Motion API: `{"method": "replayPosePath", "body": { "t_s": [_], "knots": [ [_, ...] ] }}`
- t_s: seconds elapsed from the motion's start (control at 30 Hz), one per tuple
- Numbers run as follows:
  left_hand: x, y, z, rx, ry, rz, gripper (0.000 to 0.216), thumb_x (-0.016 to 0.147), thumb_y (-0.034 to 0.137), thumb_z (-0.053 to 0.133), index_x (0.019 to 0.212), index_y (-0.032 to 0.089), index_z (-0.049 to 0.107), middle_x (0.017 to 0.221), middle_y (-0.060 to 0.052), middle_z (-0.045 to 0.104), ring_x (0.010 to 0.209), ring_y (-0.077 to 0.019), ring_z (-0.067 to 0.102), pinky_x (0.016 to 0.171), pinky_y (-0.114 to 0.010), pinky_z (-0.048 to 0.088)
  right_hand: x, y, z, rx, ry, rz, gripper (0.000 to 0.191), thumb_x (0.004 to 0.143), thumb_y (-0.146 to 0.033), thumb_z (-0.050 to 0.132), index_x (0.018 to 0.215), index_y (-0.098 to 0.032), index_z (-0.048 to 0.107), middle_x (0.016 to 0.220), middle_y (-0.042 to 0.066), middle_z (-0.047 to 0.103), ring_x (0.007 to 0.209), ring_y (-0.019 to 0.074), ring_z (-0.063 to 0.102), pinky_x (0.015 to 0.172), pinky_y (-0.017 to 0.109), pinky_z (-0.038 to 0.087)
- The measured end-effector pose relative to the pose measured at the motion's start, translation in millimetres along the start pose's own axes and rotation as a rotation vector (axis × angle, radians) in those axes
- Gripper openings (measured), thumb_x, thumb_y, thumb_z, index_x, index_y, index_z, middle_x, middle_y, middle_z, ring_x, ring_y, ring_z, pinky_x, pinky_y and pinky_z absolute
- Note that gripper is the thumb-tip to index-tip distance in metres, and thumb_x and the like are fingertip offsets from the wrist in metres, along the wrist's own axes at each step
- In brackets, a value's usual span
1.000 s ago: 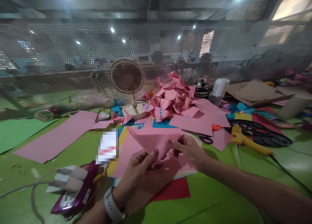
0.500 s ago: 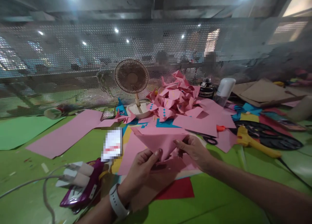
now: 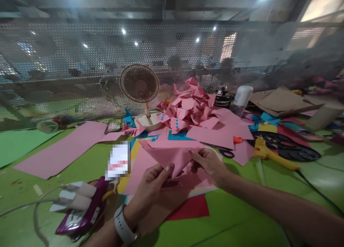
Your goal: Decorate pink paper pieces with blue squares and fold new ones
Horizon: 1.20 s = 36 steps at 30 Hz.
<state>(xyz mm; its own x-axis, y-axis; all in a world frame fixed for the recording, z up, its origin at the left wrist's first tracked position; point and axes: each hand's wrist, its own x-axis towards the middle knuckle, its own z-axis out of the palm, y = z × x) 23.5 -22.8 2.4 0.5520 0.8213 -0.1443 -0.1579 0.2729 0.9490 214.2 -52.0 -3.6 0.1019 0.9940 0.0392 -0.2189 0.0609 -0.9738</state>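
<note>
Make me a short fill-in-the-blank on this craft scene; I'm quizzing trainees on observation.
1. Both hands, left hand and right hand, hold a folded sheet of ___ paper.
2. The watch sits on the ___ wrist.
3. Behind the paper stands a small ___.
Missing: pink; left; fan

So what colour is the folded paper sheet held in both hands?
Pink folded paper sheet, clearest in the head view.

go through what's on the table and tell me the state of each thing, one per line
pink paper: folded, held off the table by both hands
left hand: pinching the paper
right hand: pinching the paper
fan: upright
pile of folded pink pieces: heaped
glue gun: lying flat
scissors: lying flat
</note>
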Motion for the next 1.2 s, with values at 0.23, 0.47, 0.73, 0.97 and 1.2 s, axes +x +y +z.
{"method": "replayPosePath", "body": {
  "t_s": [0.23, 0.47, 0.73, 0.97, 1.2],
  "knots": [
    [-1.5, 2.2, 3.3, -0.004, 0.0, 0.015, 0.019, 0.072, 0.033, 0.07, 0.076, 0.015, 0.066, 0.072, -0.001, 0.066, 0.058, -0.0107, 0.059, 0.059, -0.023, 0.051, 0.6, 1.0, 0.4, 0.057, 0.024, 0.055, 0.039, 0.068, -0.05, 0.067, 0.062, -0.012, 0.063, 0.05, 0.002, 0.064, 0.042, 0.0102, 0.057, 0.045, 0.021, 0.045],
    [0.4, 1.7, -0.1, 0.078, -0.034, -0.002, 0.034, 0.064, 0.025, 0.077, 0.094, 0.012, 0.067, 0.088, -0.009, 0.07, 0.07, -0.0158, 0.063, 0.059, -0.022, 0.05, 1.1, 1.4, 3.4, 0.061, 0.02, 0.032, 0.035, 0.069, -0.047, 0.068, 0.062, -0.012, 0.064, 0.05, 0.002, 0.065, 0.043, 0.0106, 0.059, 0.047, 0.022, 0.047],
    [0.6, 1.5, 0.9, 0.092, -0.008, -0.003, 0.027, 0.067, 0.025, 0.075, 0.088, 0.012, 0.066, 0.084, -0.007, 0.071, 0.07, -0.0145, 0.064, 0.061, -0.021, 0.052, 0.4, 4.8, 2.2, 0.031, 0.009, 0.031, 0.04, 0.07, -0.05, 0.065, 0.06, -0.012, 0.064, 0.049, 0.004, 0.065, 0.041, 0.0106, 0.058, 0.048, 0.023, 0.049],
    [3.6, -1.4, -3.0, 0.123, 0.035, -0.004, 0.027, 0.065, 0.027, 0.076, 0.083, 0.009, 0.065, 0.074, -0.007, 0.07, 0.063, -0.0141, 0.063, 0.058, -0.022, 0.051, 0.4, 1.4, 1.5, 0.075, -0.023, 0.075, 0.036, 0.07, -0.048, 0.066, 0.065, -0.012, 0.065, 0.053, 0.004, 0.067, 0.043, 0.0108, 0.059, 0.049, 0.023, 0.048],
    [4.2, -1.7, -4.2, 0.1, 0.015, 0.004, 0.023, 0.067, 0.025, 0.075, 0.083, 0.011, 0.066, 0.076, -0.006, 0.07, 0.065, -0.0134, 0.064, 0.061, -0.022, 0.052, -1.0, -3.1, 1.4, 0.036, -0.013, 0.029, 0.033, 0.067, -0.045, 0.07, 0.065, -0.012, 0.067, 0.057, 0.004, 0.068, 0.047, 0.0106, 0.06, 0.052, 0.024, 0.049]
  ]
}}
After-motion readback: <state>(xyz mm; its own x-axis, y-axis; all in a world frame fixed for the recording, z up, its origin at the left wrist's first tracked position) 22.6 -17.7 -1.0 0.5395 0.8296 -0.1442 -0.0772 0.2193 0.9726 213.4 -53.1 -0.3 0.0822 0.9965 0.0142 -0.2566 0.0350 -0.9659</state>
